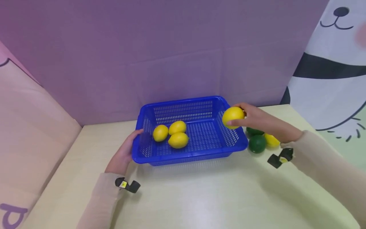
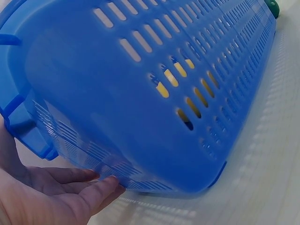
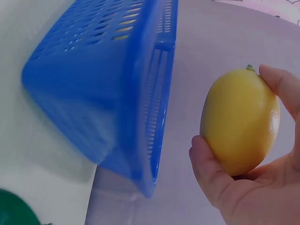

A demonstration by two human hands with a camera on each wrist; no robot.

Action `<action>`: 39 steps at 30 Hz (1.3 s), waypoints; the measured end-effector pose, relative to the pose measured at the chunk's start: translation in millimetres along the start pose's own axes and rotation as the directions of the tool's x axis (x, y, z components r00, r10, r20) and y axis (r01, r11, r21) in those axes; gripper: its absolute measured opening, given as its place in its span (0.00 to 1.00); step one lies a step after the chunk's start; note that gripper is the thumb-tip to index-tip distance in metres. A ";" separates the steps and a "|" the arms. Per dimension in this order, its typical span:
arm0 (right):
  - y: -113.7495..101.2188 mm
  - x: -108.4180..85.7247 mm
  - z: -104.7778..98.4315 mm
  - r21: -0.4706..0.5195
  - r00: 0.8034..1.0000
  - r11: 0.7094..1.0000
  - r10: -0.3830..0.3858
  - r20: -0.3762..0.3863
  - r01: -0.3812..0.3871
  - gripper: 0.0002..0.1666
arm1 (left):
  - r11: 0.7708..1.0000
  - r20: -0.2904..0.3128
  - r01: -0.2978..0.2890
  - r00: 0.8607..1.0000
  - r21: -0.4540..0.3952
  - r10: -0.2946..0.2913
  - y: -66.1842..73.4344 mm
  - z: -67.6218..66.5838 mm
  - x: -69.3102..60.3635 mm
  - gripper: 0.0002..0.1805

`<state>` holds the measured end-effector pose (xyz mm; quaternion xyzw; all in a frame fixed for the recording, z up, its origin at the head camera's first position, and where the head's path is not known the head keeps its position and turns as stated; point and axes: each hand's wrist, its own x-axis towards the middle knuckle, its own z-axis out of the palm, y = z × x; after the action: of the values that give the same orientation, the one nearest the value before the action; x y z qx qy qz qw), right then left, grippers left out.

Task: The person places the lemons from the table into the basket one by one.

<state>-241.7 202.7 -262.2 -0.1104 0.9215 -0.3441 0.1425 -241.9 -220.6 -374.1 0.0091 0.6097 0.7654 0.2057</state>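
Glossy plastic basket (image 1: 190, 158), smooth shiny lemon (image 3: 240, 119)

Near the right edge of the desk (image 1: 200, 197), the right hand (image 1: 255, 118) and wrist partly cover a dark green fruit (image 1: 254, 131) and a yellow one (image 1: 271, 141). The blue basket (image 1: 194, 155) hides some fingers of the left hand (image 1: 125, 152); the left wrist view crops it, showing the lemons (image 2: 171, 78) only as slivers through slots. Its rim blurs in the right wrist view.

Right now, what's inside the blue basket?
Three lemons lie in the left half of the basket. The floor beneath them is covered, and a fourth lemon, in the right hand, hides part of the right end wall in the head view.
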 end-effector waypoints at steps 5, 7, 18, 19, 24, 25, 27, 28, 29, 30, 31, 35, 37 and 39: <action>-14.5 7.8 0.2 0.039 1.000 0.999 -0.004 0.004 0.004 0.49 | 1.000 -0.002 0.001 1.000 0.003 -0.001 2.3 0.3 0.0 0.36; -20.3 12.2 1.7 0.041 1.000 0.999 -0.016 -0.004 0.016 0.48 | 1.000 -0.005 0.007 1.000 0.006 -0.007 2.3 0.5 0.4 0.36; -45.2 40.0 10.5 0.077 0.998 0.996 -0.044 -0.034 0.047 0.45 | 1.000 -0.018 0.007 1.000 0.015 -0.007 3.0 1.1 -1.5 0.37; -46.4 42.8 10.7 0.079 0.999 0.996 -0.041 -0.036 0.044 0.45 | 1.000 -0.016 0.008 1.000 0.012 -0.008 3.1 0.8 -1.9 0.37; -50.9 56.0 12.7 0.121 0.998 0.992 -0.041 -0.053 0.047 0.44 | 1.000 -0.025 0.012 1.000 0.007 -0.012 1.9 0.8 -2.7 0.36; -50.9 58.2 13.2 0.130 0.997 0.990 -0.045 -0.059 0.053 0.42 | 1.000 -0.022 0.012 1.000 0.010 -0.012 1.3 1.0 -2.5 0.36; -50.2 62.5 14.5 0.148 0.996 0.987 -0.048 -0.069 0.058 0.41 | 1.000 -0.013 0.011 1.000 0.006 -0.011 0.5 1.8 -2.1 0.37; -49.7 64.7 15.3 0.157 0.996 0.986 -0.051 -0.072 0.062 0.40 | 1.000 -0.014 0.012 1.000 0.004 -0.012 0.1 1.9 -1.9 0.36; -48.8 67.3 16.3 0.167 0.996 0.984 -0.048 -0.077 0.060 0.40 | 1.000 -0.008 0.012 1.000 0.002 -0.012 -0.1 1.8 -2.0 0.36; -48.3 70.0 17.5 0.177 0.996 0.982 -0.047 -0.079 0.061 0.40 | 1.000 -0.009 0.013 1.000 -0.002 -0.013 -0.2 1.6 -2.1 0.36; -48.2 72.7 18.9 0.191 0.996 0.980 -0.047 -0.080 0.062 0.41 | 1.000 -0.011 0.013 1.000 -0.005 -0.013 -0.2 1.3 -2.2 0.36; -50.0 84.0 24.9 0.252 0.995 0.966 -0.031 -0.094 0.054 0.42 | 1.000 -0.012 0.009 1.000 -0.001 -0.009 0.3 0.1 -2.2 0.37; -52.2 88.7 28.1 0.269 0.995 0.963 -0.009 -0.099 0.035 0.41 | 1.000 -0.011 0.011 1.000 0.004 -0.011 0.6 0.4 -1.7 0.37; -53.8 93.9 31.0 0.270 0.994 0.963 0.017 -0.107 0.012 0.41 | 1.000 -0.010 0.018 1.000 0.015 -0.018 0.9 0.4 -1.3 0.37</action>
<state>-313.3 116.0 -266.3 -0.0700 0.8724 -0.4719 0.1063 -240.8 -220.8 -372.8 0.0016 0.6163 0.7591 0.2095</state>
